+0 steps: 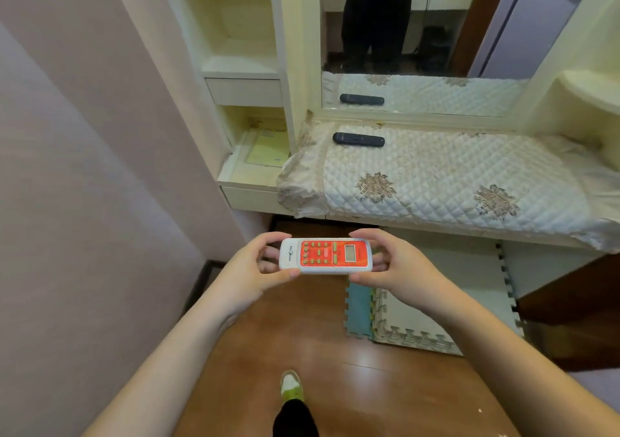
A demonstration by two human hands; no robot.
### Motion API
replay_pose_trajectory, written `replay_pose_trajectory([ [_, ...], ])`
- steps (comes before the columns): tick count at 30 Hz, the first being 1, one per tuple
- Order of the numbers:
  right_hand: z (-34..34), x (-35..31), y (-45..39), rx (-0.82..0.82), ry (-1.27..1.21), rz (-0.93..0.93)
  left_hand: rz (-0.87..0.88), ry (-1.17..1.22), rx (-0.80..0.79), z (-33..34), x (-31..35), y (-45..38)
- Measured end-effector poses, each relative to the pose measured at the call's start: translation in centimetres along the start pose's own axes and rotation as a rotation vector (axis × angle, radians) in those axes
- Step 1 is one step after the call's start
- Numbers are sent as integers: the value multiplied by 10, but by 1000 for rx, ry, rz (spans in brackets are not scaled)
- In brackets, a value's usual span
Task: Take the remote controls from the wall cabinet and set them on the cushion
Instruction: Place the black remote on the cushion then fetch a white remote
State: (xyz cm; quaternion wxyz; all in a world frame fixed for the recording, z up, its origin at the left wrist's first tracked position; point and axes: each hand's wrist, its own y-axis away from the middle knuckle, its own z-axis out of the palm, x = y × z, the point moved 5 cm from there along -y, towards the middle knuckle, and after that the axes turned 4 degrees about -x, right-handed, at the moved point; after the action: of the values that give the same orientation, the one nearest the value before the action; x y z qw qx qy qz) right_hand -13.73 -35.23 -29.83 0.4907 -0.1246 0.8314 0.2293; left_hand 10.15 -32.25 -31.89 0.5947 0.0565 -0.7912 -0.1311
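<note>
White-and-orange air-conditioner remote (pixel 325 256) held face-up, level, at frame centre, clear of the floor. Left hand (pixel 250 268) pinches its left end between thumb and fingers; right hand (pixel 391 262) pinches the right end likewise. Black remote (pixel 358 139) already lies on the quilted cushion (pixel 436 181) at 12 o'clock, near the mirror (pixel 419 34); wall cabinet (pixel 248 101) at 11 o'clock. Risk, in my judgement: the end-only grip could slip during transfer, dropping the remote onto the wooden floor (pixel 302 336); placement near the cushion's front edge could let it slide off.

mirror (pixel 419 34) cut off at top edge, white remote (pixel 325 256) ends hidden by fingers (pixel 268 253), button labels unreadable
</note>
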Motion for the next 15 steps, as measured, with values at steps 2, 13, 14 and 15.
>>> replay_pose_trajectory([
  [2, 4, -6, -20, 21, -20, 25, 1, 11, -27, -14, -4, -20],
  [13, 22, -30, -102, 151, -5, 124, 55, -25, -140, -78, -12, -110],
  [14, 20, -29, -107, 158, 14, 131, 62, -28, -148, -79, -13, -117],
  [15, 18, -29, -113, 163, 30, 135, 66, -28, -154, -79, -13, -123],
])
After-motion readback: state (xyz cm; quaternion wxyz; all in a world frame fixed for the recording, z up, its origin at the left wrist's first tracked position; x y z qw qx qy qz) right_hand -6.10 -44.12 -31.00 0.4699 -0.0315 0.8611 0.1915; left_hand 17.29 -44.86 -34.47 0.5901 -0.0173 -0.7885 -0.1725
